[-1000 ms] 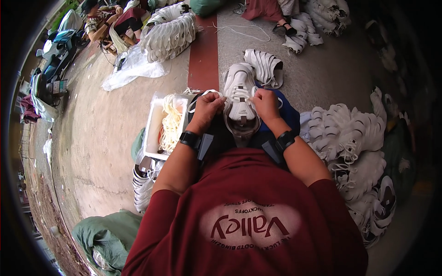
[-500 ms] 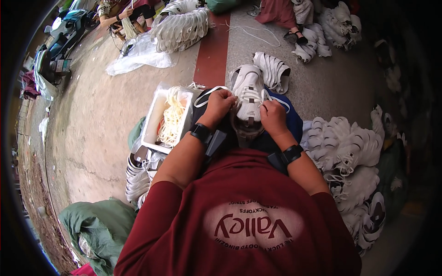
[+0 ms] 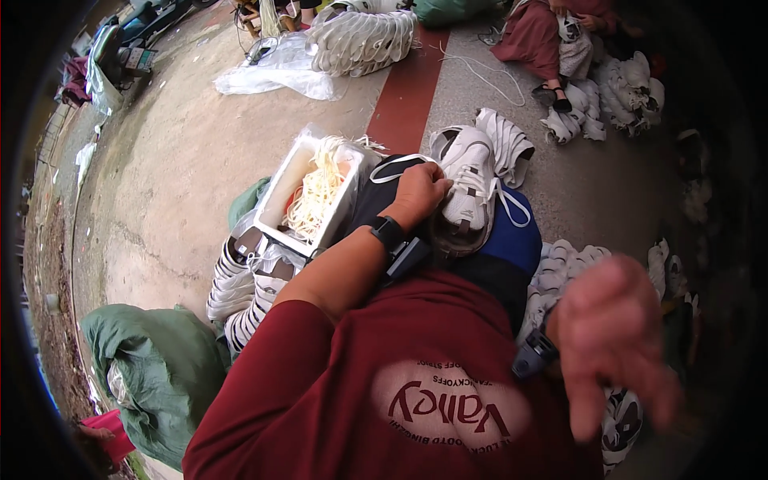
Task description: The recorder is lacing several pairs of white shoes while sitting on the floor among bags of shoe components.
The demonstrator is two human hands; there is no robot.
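A white-and-grey sneaker upper [image 3: 472, 166] rests on my lap, its toe end toward me, with laces threaded across its front. My left hand [image 3: 420, 194] is closed in a pinch at its left edge, on a white shoelace [image 3: 387, 173] that loops out to the left. Another lace loop [image 3: 516, 206] hangs free on the upper's right side, over blue cloth. Raised close to the camera at the right, my right hand [image 3: 610, 344] is blurred, but its fingers look spread and nothing shows in them.
To the left stands a white foam box [image 3: 269, 210] holding loose cream laces [image 3: 318, 196]. Nested shoe uppers [image 3: 506, 146] lie beyond the sneaker; more are heaped at my right [image 3: 560, 268] and lower left [image 3: 240, 292]. A green sack [image 3: 156, 376] sits lower left. Another person [image 3: 534, 40] sits far right.
My right hand has let go of the right lace and swung back and right, up toward the camera. My left hand stays at the sneaker upper. The whole view has shifted.
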